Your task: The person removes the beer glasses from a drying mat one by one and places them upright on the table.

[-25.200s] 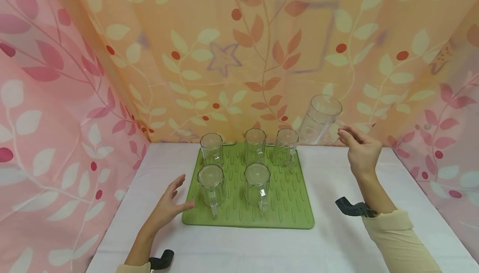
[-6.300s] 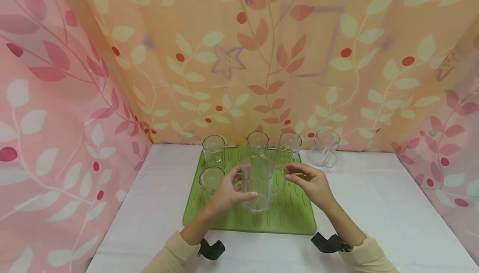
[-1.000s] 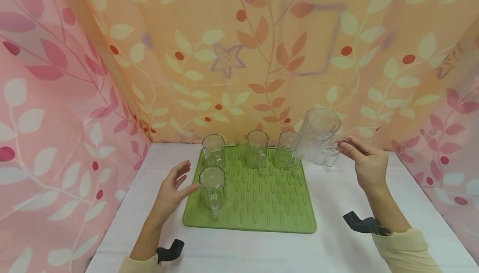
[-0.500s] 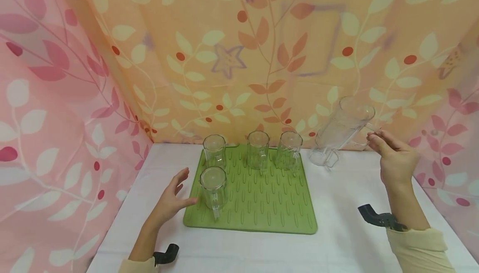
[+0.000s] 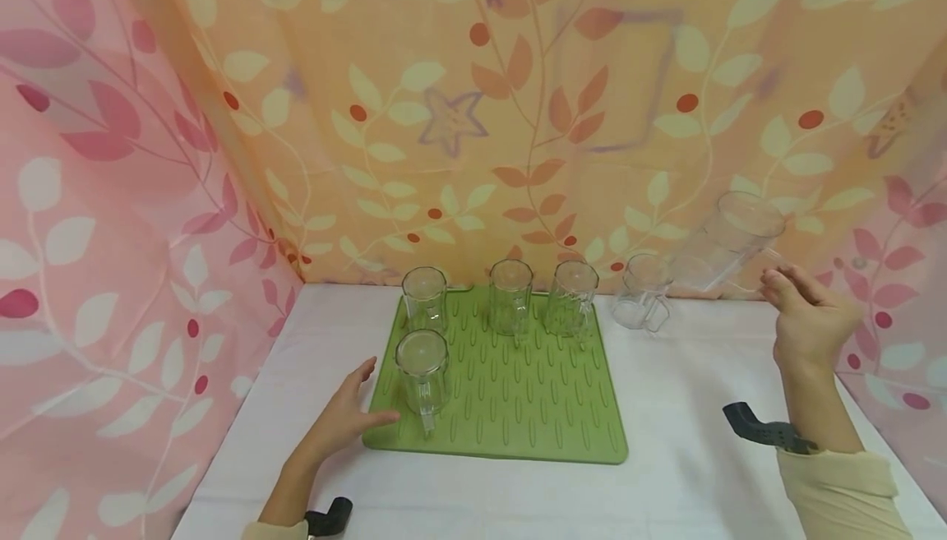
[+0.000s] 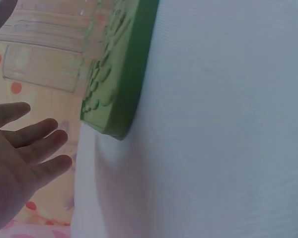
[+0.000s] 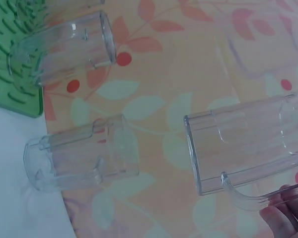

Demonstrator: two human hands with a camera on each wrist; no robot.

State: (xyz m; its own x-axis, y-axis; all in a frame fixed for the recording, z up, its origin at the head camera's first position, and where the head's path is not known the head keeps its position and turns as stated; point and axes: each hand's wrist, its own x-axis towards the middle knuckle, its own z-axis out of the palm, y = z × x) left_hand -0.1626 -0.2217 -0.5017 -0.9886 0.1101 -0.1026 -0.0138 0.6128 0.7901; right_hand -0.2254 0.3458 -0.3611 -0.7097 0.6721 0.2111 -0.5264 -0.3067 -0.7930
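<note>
My right hand (image 5: 810, 322) grips the handle of a clear glass mug (image 5: 728, 240), which is tilted and raised above the right part of the table. In the right wrist view, fingers (image 7: 280, 218) curl at the handle of this mug (image 7: 238, 144). Another clear mug (image 5: 640, 297) stands on the table just right of the mat, its handle toward the right. My left hand (image 5: 344, 421) hangs with fingers spread beside the front-left mug (image 5: 422, 376) on the green mat (image 5: 518, 433). In the left wrist view, the left hand (image 6: 20, 153) holds nothing.
Three more clear mugs line the mat's back edge: a left one (image 5: 424, 302), a middle one (image 5: 510, 302) and a right one (image 5: 572, 302). Patterned cloth (image 5: 533, 113) hangs close behind the white table (image 5: 703, 376). Pink cloth (image 5: 96, 236) closes the left side.
Over the last second the right hand has carried its mug rightward, past the standing mug. Earlier, both hands handled a mug over the mat; the front row there now has just its left mug.
</note>
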